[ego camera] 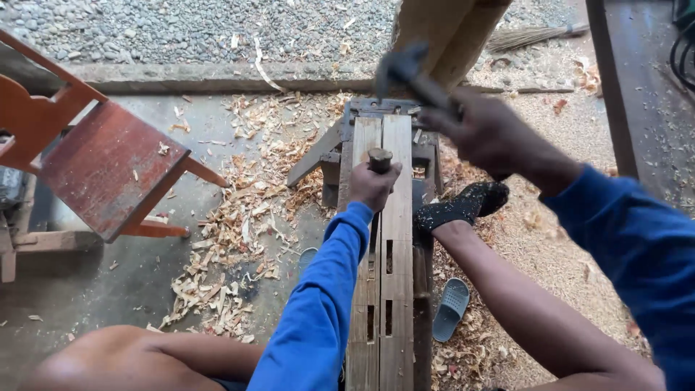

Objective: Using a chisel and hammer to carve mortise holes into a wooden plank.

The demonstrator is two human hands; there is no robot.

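A chisel (379,161) stands upright on two slotted wooden planks (381,239) atop the table (423,289); only its handle top shows above the left hand (373,185) clenched around it. The right hand (483,135) grips a motion-blurred hammer (413,76) above. A socked foot (463,206) presses beside the planks. Shavings (239,224), a sandal (450,308) and a red chair (101,163) surround.

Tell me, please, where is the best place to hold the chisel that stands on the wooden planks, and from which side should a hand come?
Probably the handle of the chisel, just below its rounded top, taken from the left, as the left hand wraps it. The chisel stands upright on the planks, so a fist around the handle steadies it and leaves the top bare for the hammer in the right hand.
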